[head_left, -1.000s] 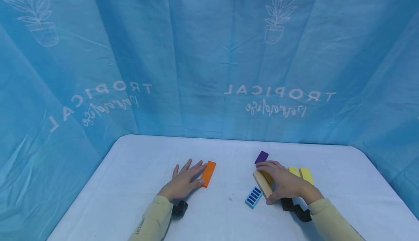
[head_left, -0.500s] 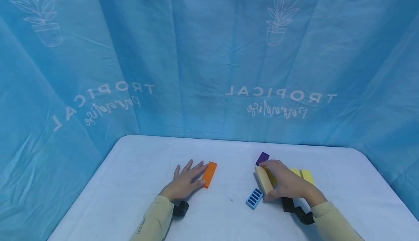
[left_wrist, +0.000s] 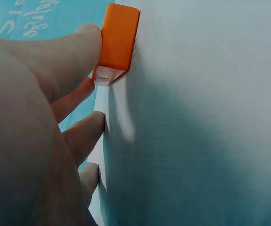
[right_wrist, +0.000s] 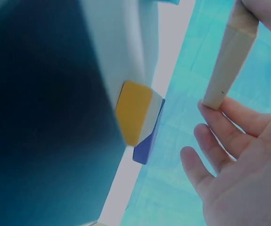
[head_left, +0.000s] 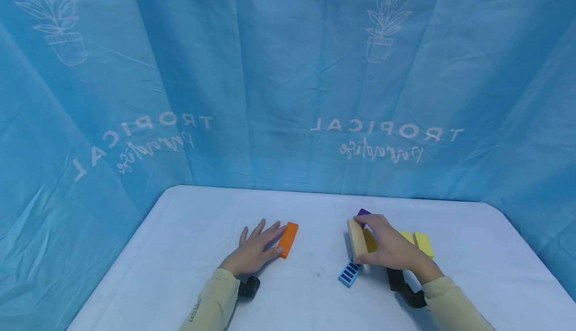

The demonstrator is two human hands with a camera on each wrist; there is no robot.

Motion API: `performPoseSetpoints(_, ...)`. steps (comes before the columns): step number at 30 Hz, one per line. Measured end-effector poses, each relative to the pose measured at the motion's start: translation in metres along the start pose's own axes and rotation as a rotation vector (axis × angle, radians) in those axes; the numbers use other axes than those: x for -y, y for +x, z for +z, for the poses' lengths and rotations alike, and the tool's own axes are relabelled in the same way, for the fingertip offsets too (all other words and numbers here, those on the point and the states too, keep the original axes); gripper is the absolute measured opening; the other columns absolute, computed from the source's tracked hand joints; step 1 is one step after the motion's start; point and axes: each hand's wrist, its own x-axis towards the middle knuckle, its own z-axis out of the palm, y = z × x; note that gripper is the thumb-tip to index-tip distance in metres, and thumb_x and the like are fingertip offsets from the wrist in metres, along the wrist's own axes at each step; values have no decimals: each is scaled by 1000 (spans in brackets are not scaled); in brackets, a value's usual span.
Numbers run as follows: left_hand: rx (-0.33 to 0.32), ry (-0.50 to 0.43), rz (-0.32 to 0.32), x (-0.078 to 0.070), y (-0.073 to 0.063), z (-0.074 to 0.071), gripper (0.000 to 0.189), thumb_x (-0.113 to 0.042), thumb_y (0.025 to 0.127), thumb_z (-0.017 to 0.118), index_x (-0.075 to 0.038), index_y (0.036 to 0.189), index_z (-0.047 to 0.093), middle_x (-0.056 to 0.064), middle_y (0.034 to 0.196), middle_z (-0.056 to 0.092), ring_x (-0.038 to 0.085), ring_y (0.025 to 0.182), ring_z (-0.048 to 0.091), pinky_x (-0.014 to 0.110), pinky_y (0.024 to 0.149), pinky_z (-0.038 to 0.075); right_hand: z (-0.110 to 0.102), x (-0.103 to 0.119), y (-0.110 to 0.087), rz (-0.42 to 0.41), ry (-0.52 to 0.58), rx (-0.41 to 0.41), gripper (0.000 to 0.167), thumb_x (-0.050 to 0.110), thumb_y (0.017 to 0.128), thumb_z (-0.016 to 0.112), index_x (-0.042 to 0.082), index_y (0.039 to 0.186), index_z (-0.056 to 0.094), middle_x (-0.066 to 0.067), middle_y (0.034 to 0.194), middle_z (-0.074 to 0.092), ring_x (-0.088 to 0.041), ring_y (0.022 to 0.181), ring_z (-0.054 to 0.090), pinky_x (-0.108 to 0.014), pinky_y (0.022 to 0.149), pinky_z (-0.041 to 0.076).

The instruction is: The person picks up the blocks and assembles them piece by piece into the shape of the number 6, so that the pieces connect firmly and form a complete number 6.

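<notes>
My right hand [head_left: 392,250] pinches a plain wooden block [head_left: 357,239] by its two ends, thumb at the near end and fingers at the far one. In the right wrist view the wooden block [right_wrist: 232,61] is held up off the table. Beneath and beside it lie a mustard-yellow block [head_left: 371,241], a purple block [head_left: 362,212] partly covered by the fingers, and a light blue block [head_left: 349,274] with dark bars. At the left, my left hand [head_left: 252,253] lies with fingers spread, thumb and index finger touching the left side of an orange block [head_left: 288,240].
Two bright yellow blocks [head_left: 424,244] lie right of my right hand, one partly hidden behind it. A white cloth covers the table [head_left: 310,301]. Blue printed curtains [head_left: 279,71] hang behind and on both sides. Each wrist bears a black camera mount [head_left: 249,287].
My right hand has lifted the wooden block and shifted it slightly away and to the left, over part of the purple block. The left hand and orange block have stayed put.
</notes>
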Motion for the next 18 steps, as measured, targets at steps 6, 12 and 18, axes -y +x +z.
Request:
performPoseSetpoints(6,2,-2,2,1,0,1,60,-45,102,55,-20,155,43,5,163,32,38,153,9,68,115,-7,3,6,6,-8,9,-36,97,52,71,88,13,148,43,-11,140,48,-27,122,49,-55,103,46)
performPoseSetpoints(12,-3,0,-6,1,0,0,60,-46,102,55,-20,155,43,5,163,32,38,153,8,68,115,-8,3,16,12,6,10,-47,96,52,72,87,14,149,44,-12,145,46,-29,124,49,-57,103,46)
performPoseSetpoints(18,-3,-4,-5,1,1,1,61,-46,102,55,-20,155,42,5,163,31,38,153,8,68,115,-8,5,25,18,-9,4,-66,95,49,73,87,12,149,44,-12,148,45,-30,126,48,-54,103,46)
